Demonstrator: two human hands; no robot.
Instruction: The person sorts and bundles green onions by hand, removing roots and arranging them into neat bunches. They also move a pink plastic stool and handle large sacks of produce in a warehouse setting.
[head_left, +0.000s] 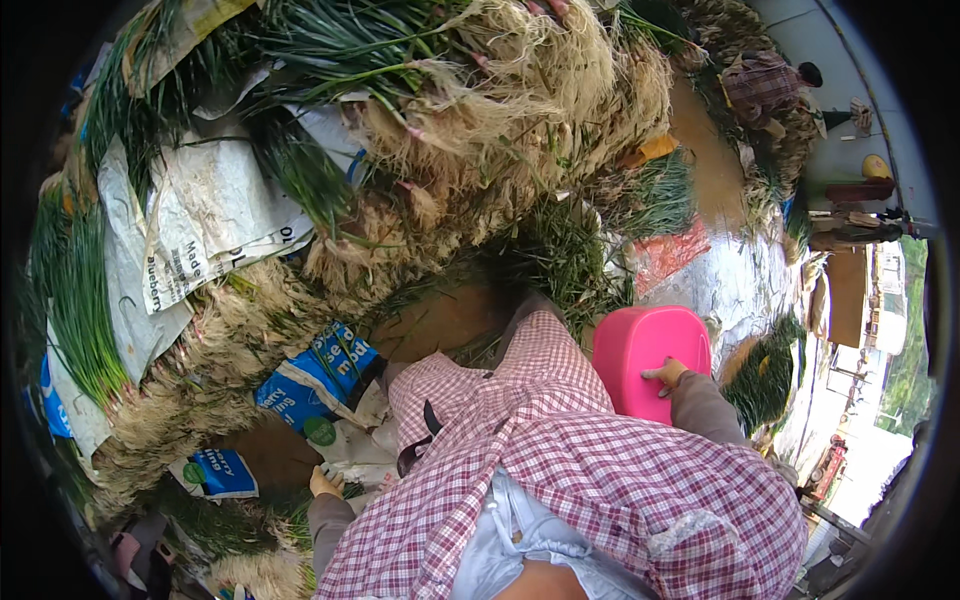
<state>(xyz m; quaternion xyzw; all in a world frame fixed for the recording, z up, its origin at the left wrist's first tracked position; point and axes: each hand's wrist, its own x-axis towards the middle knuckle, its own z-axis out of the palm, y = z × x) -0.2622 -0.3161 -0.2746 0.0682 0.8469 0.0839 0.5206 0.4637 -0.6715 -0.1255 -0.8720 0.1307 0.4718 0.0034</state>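
Note:
My right hand (667, 376) is on the flat face of a pink plastic stool (622, 352) beside my leg. Its fingers bend at a small dark gap there, and part of the grip is hidden. My left hand (327, 480) hangs low on the other side, fingers a little apart, with nothing in it. Near it are a blue-and-white printed plastic sack (304, 386) and wet brown ground (277, 454). Bundles of spring onions (480, 120) with pale shaggy roots and reddish bulbs are heaped in front of me.
White printed sacks (214, 217) lie over some bundles. Loose green leaves (559, 262) litter the muddy ground near my feet. An orange-red plastic sheet (670, 253) lies beyond the stool. Another person (761, 86) bends over a heap at the upper right.

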